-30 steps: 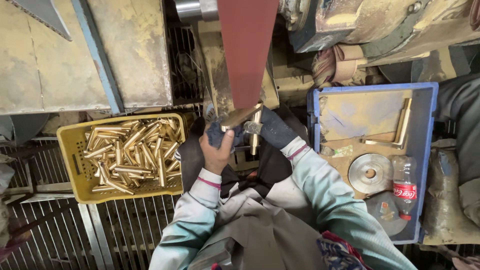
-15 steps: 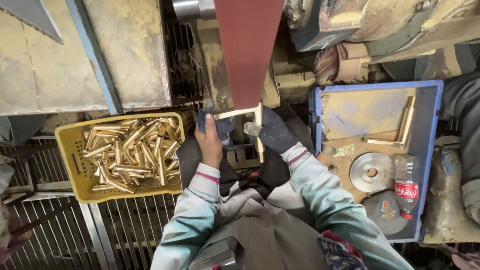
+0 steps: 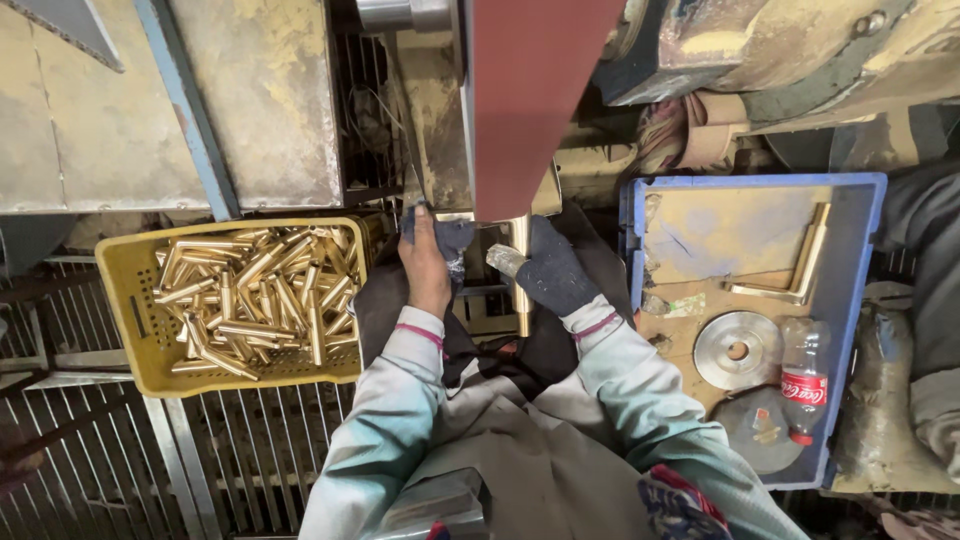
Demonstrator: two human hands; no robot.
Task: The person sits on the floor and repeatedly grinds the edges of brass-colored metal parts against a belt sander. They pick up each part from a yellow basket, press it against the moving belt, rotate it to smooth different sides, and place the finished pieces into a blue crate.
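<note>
A brass L-shaped piece (image 3: 519, 262) is pressed up against the lower end of a red-brown sanding belt (image 3: 535, 100). My left hand (image 3: 428, 262), partly wrapped in a dark blue cloth, grips its left end just under the belt. My right hand (image 3: 548, 268), in a dark glove, holds the piece's vertical leg. Both hands sit side by side in front of my lap.
A yellow crate (image 3: 128, 330) full of several brass pieces stands at my left on a metal grate. A blue tray (image 3: 855, 200) at my right holds another brass L-piece (image 3: 800, 265), a metal disc (image 3: 738, 350) and a small plastic bottle (image 3: 803, 380).
My hands have raised the brass piece from in front of my chest up to the belt's lower end. The left hand has slid up to the belt edge.
</note>
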